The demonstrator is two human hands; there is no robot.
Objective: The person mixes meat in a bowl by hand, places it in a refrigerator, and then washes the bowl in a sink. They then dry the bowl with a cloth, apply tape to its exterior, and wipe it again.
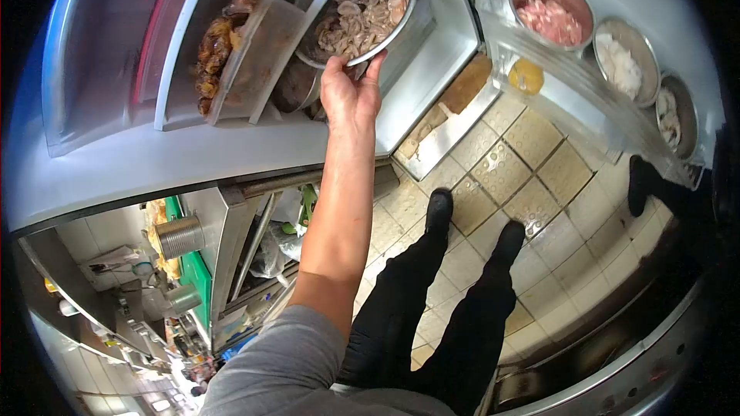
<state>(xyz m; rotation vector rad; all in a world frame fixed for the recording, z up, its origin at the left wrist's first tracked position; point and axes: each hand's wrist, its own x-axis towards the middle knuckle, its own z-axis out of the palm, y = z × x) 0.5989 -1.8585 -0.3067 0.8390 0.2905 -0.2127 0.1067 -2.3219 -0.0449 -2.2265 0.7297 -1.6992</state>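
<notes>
My left hand reaches up into an open fridge, its fingers and thumb gripping the near rim of a round metal bowl. Sliced pale meat fills the bowl, which appears tilted in this view. Below the bowl, another metal container is partly hidden. Beside it, a clear tray stands near browned, glazed meat. My right hand does not show.
Door shelves at the right hold bowls of pink meat, white food and more food. Below lie floor tiles. A counter with a green board and a can is lower left. Another person's dark-clad leg is far right.
</notes>
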